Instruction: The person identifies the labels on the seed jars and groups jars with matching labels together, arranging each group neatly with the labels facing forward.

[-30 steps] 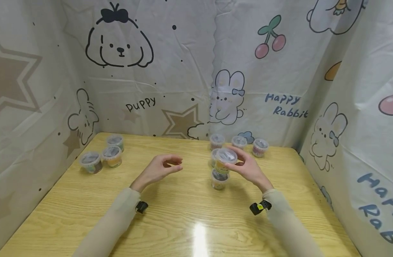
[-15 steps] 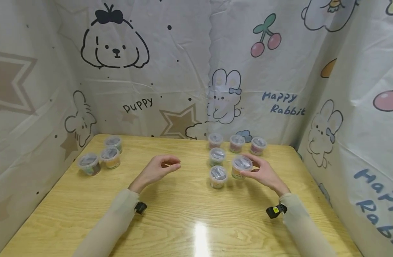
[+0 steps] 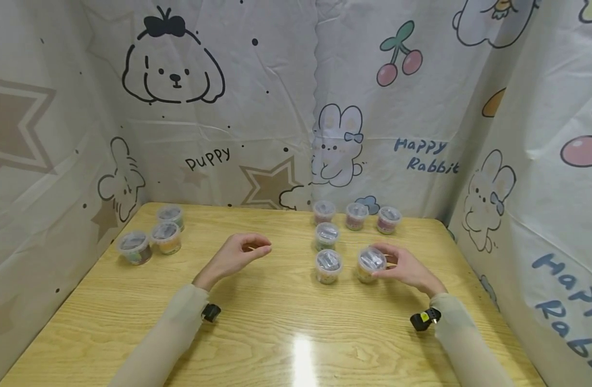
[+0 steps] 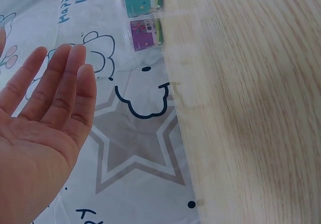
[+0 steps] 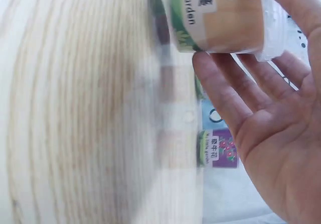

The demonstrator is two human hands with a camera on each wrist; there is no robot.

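Head view, left hand point(image 3: 234, 256): relaxed, holding nothing.
Front tub point(image 3: 329, 265): lidded, upright on the table point(image 3: 257, 328); best not nudged.
Sunflower tub point(image 3: 371, 261): upright, just right of that; base contact cannot be told.
Right hand point(image 3: 405, 269): grips the sunflower tub between thumb and fingers; should loosen evenly, once the base sits flat.

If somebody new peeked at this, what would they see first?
Probably the big puppy face drawn on the backdrop, upper left in the head view. Next, the right hand holding a lidded sunflower cup, right of the wooden table's middle. Five more cups stand beside and behind it.
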